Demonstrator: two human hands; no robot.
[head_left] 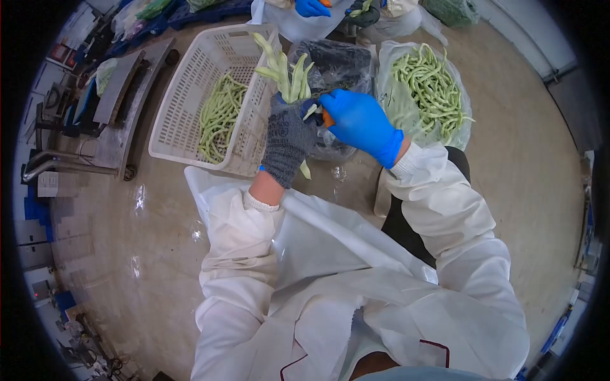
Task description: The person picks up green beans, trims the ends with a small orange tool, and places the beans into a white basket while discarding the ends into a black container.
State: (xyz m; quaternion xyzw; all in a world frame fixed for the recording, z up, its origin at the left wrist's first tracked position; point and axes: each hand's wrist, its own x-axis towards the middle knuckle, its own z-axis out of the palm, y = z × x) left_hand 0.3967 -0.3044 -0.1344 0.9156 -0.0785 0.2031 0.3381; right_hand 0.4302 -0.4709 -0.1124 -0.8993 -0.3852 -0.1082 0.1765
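Note:
My left hand [289,136], in a grey knit glove, is closed round a bunch of flat green beans [292,79] whose long ends fan out above the fist. My right hand [361,124], in a blue glove, is closed on a small orange-handled tool [328,118]. Its working end is hidden against the left hand. Short pale bean ends show between the two hands. Beneath them is a container lined with clear plastic [337,63], with dark bits inside. One bean piece [305,170] hangs below my left wrist.
A white slatted crate [181,95] with green beans [222,117] stands at the left. At the right, a clear bag [397,105] is full of beans [432,86]. Another person's blue-gloved hand [311,7] shows at the top. A metal cart [127,127] stands far left.

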